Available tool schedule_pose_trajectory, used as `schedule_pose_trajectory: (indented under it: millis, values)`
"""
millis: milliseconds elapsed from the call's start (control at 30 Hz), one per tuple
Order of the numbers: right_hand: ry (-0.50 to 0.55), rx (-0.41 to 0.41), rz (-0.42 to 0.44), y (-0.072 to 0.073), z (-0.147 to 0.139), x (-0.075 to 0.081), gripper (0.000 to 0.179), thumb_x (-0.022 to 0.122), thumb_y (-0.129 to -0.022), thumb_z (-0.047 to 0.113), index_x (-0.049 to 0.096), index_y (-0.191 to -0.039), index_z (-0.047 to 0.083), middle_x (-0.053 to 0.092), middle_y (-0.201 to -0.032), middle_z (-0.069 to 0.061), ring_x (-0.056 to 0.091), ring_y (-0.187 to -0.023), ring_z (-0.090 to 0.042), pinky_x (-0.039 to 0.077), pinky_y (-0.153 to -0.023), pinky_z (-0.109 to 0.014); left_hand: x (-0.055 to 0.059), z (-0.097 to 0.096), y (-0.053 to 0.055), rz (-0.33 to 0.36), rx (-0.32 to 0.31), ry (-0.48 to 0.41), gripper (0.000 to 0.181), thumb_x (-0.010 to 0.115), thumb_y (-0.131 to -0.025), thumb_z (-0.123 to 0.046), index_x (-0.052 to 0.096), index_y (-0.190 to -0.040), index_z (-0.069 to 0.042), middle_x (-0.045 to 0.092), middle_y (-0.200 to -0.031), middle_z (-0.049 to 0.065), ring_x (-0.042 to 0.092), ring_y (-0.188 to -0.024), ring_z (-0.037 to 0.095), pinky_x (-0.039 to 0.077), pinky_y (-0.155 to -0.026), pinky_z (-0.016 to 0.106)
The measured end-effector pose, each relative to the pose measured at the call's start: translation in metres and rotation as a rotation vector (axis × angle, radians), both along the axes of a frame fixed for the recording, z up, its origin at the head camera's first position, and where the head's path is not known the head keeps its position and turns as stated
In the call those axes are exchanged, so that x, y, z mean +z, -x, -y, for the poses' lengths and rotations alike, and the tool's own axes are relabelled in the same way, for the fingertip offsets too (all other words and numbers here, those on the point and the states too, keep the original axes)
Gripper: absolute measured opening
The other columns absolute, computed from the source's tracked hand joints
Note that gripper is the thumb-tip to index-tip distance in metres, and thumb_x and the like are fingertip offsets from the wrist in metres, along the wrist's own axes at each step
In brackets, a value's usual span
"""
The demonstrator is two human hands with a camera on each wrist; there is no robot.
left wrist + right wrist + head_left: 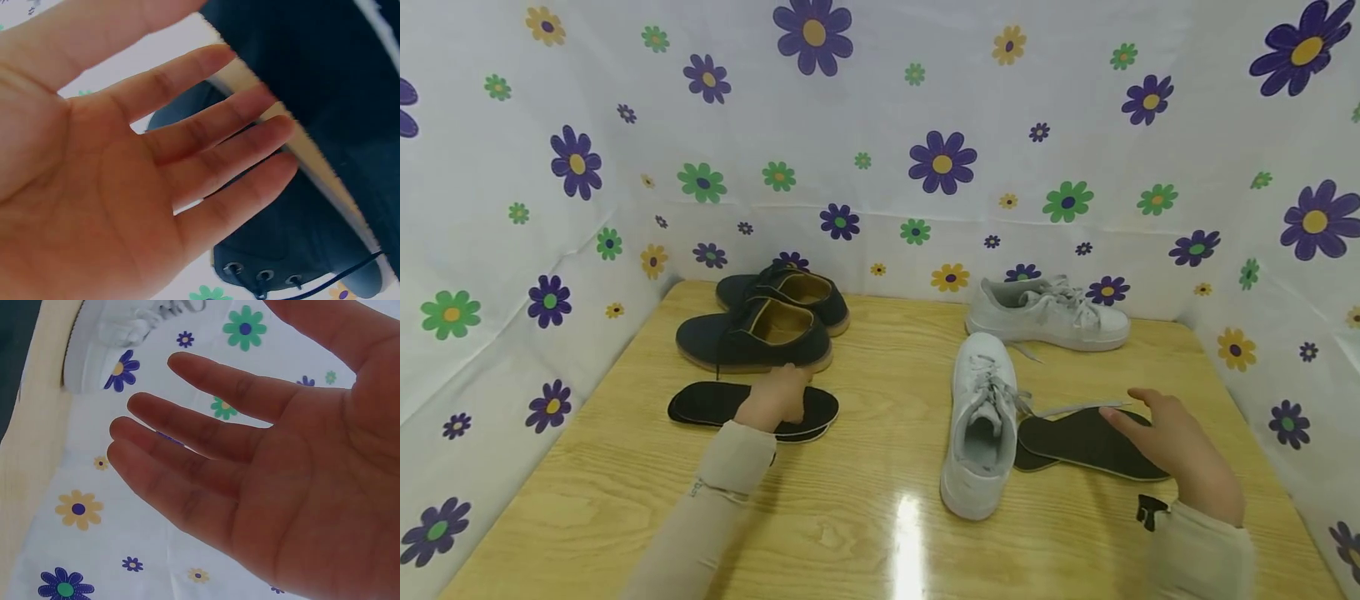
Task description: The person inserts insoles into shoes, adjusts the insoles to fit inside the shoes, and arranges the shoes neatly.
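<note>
My left hand is over a stacked pair of black insoles on the left of the table, its fingers fairly straight in the left wrist view. Just behind them stands a dark navy lace-up shoe, with its mate behind it. On the right, my right hand is held by the outer end of another overlapping pair of dark insoles. Its fingers are extended and the palm holds nothing. A white sneaker stands left of these insoles, heel towards me.
A second white sneaker lies sideways at the back right, by the flowered cloth that surrounds the table at the back and sides. Loose grey laces trail from the nearer sneaker beside the right insoles.
</note>
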State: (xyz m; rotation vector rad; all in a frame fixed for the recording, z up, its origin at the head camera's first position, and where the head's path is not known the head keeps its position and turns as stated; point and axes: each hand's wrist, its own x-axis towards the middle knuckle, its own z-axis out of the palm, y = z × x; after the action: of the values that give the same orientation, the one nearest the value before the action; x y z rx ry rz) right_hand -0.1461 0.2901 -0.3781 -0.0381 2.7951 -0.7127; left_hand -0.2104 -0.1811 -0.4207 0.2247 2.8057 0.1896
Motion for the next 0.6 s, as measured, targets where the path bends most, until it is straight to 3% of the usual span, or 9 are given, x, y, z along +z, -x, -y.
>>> schedule_pose_trajectory:
  millis: [133,333,467,600]
  values:
    - [0.024,-0.003,-0.021,0.0,0.004,0.002,0.08,0.043,-0.1,0.049,0.026,-0.14,-0.018,0.022,-0.137,-0.048,0.026,-0.122,-0.063,0.031,-0.094,-0.07,-0.008,0.002,0.004,-0.008,-0.034,0.032,0.049,0.078,-0.075,-0.005,0.06,-0.121,0.0,0.055,-0.119,0.024,0.053,-0.111,0.042,0.045,-0.09,0.055]
    - [0.026,-0.024,-0.02,-0.005,0.006,0.006,0.084,0.042,-0.098,0.053,0.025,-0.141,-0.017,0.022,-0.138,-0.047,0.025,-0.123,-0.063,0.029,-0.096,-0.07,-0.006,0.005,0.005,-0.079,-0.061,0.055,0.058,0.087,-0.07,-0.014,0.063,-0.121,-0.003,0.054,-0.115,0.025,0.051,-0.108,0.046,0.039,-0.093,0.059]
    - [0.034,-0.016,-0.051,-0.007,0.007,0.008,0.082,0.043,-0.099,0.051,0.026,-0.141,-0.017,0.024,-0.138,-0.046,0.025,-0.124,-0.061,0.028,-0.097,-0.069,-0.001,0.011,0.005,-0.126,-0.09,-0.012,0.04,0.08,-0.076,-0.008,0.068,-0.114,-0.003,0.06,-0.109,0.02,0.056,-0.103,0.041,0.044,-0.09,0.055]
    - [0.051,0.002,-0.089,-0.006,0.011,0.009,0.077,0.046,-0.099,0.047,0.029,-0.14,-0.016,0.028,-0.138,-0.044,0.03,-0.123,-0.059,0.031,-0.096,-0.068,0.01,0.021,0.003,-0.149,-0.12,-0.13,0.012,0.07,-0.084,-0.001,0.068,-0.095,-0.005,0.064,-0.095,0.01,0.059,-0.085,0.027,0.049,-0.076,0.043]
